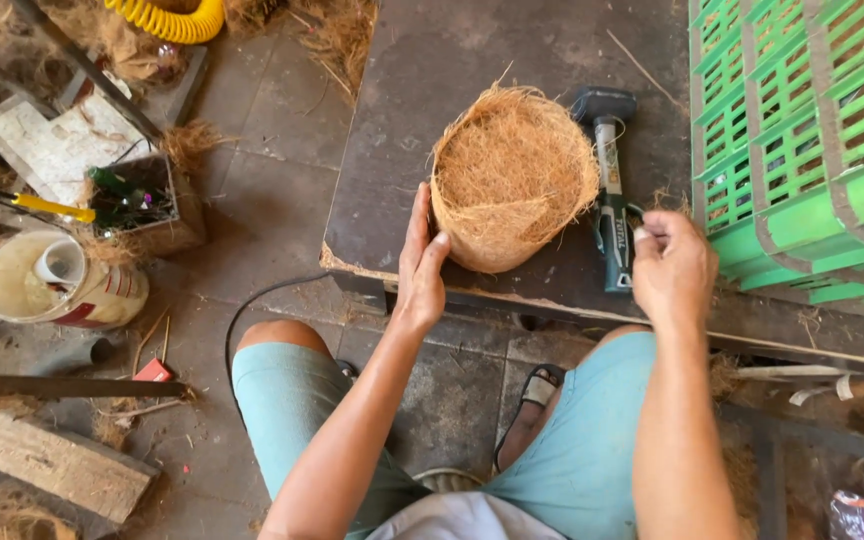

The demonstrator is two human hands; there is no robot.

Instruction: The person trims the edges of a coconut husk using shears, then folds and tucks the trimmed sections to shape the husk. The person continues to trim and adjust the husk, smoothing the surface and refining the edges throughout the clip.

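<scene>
My left hand point(420, 262) lies open, flat against the side of the coir fibre pot point(512, 175) on the dark board point(422, 80), while my right hand point(670, 268) is closed just beside the hammer point(612, 180), pinching something too small to identify.

Left hand point(420, 262) reaches forward, flat, fingers straight and together. Right hand point(672, 268) is loosely curled, fingertips apparently pinched; both forearms bare.

Tan fibre pot point(514, 175), green crates point(802, 140), yellow hose point(167, 20), dark board point(432, 90).
</scene>
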